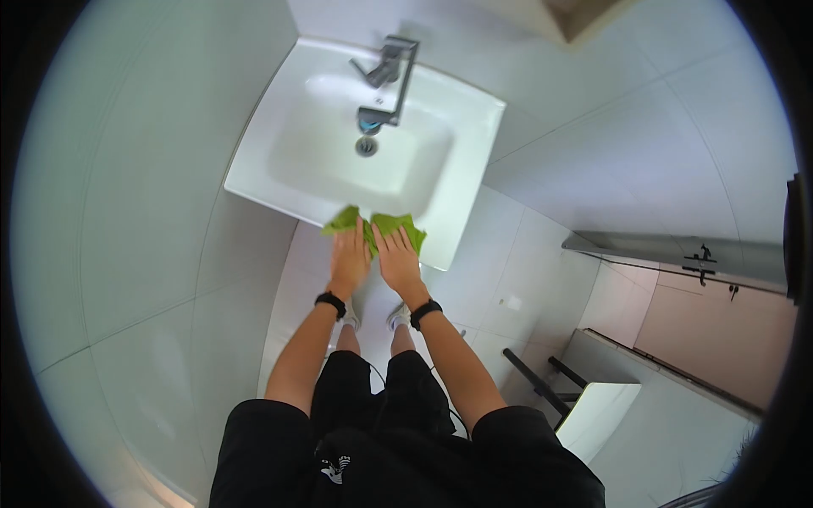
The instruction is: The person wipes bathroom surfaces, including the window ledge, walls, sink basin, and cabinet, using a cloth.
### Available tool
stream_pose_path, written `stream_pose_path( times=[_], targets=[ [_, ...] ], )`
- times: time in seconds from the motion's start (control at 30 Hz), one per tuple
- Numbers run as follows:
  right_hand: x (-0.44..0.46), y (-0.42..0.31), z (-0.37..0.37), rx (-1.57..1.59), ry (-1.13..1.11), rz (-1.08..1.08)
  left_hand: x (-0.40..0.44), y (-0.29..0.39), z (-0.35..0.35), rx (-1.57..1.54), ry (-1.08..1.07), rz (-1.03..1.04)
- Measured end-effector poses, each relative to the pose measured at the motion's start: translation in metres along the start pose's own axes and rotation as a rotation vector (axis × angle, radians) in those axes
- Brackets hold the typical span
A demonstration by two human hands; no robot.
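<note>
A bright green cloth (pixel 395 223) lies at the front rim of the white washbasin (pixel 474 161), creased and spread to both sides. My left hand (pixel 350 258) is on its left part, fingers stretched forward over the fabric; that end of the cloth is slightly blurred. Close beside it, my right hand (pixel 398 258) has the right part, with its fingers straight along the top. The underside of the cloth and how far the thumbs reach beneath it are hidden. Each wrist wears a black band.
A dark grey tap (pixel 398 80) rises at the basin's back, its spout above the drain (pixel 366 146). Tiled walls flank the basin. On the right are a white-topped stool (pixel 597 415) with black legs and a door latch (pixel 700 263). My feet stand below the basin.
</note>
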State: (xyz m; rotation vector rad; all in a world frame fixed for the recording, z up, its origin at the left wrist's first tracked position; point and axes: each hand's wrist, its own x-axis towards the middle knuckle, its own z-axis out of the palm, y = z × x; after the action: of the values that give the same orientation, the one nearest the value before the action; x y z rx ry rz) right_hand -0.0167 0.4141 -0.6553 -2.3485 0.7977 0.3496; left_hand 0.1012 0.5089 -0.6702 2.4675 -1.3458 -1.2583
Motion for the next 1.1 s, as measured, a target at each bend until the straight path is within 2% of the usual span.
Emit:
stream_pose_path(
  times=[0.17,0.23,0.27,0.33,0.43,0.47,0.53,0.6,0.67,0.8,0.9,1.0,1.1],
  targets=[
    [-0.095,0.072,-0.066,-0.066,-0.060,0.077,-0.037,0.114,0.010,-0.064,-0.013,0.265],
    [-0.129,0.090,-0.099,-0.031,-0.045,0.119,-0.056,0.152,0.012,-0.089,-0.090,0.329],
    [-0.148,0.097,-0.119,0.078,-0.165,0.194,-0.066,0.169,0.013,-0.100,-0.129,0.360],
    [-0.187,0.126,-0.125,0.188,0.009,0.240,-0.069,0.196,0.012,-0.201,-0.307,0.297],
    [-0.259,0.153,-0.171,0.300,0.077,0.410,-0.089,0.258,-0.034,-0.329,-0.310,0.344],
    [-0.277,0.165,-0.186,0.319,0.172,0.482,-0.089,0.274,-0.048,-0.369,-0.333,0.364],
    [-0.297,0.177,-0.239,0.357,0.366,0.620,-0.081,0.312,-0.088,-0.388,-0.277,0.367],
    [-0.319,0.194,-0.288,0.328,0.614,0.601,-0.069,0.334,-0.109,-0.316,-0.234,0.403],
    [-0.353,0.192,-0.327,0.413,0.675,0.779,-0.069,0.351,-0.132,-0.310,-0.129,0.469],
    [-0.417,0.204,-0.372,0.275,0.919,0.761,-0.067,0.390,-0.185,-0.393,0.063,0.543],
    [-0.438,0.208,-0.398,0.547,1.080,0.822,-0.064,0.411,-0.219,-0.451,0.127,0.549],
    [-0.431,0.210,-0.418,0.697,1.115,0.841,-0.061,0.422,-0.232,-0.495,0.154,0.524],
    [-0.410,0.233,-0.430,0.696,1.141,0.769,-0.048,0.432,-0.233,-0.530,0.199,0.529]
  ],
)
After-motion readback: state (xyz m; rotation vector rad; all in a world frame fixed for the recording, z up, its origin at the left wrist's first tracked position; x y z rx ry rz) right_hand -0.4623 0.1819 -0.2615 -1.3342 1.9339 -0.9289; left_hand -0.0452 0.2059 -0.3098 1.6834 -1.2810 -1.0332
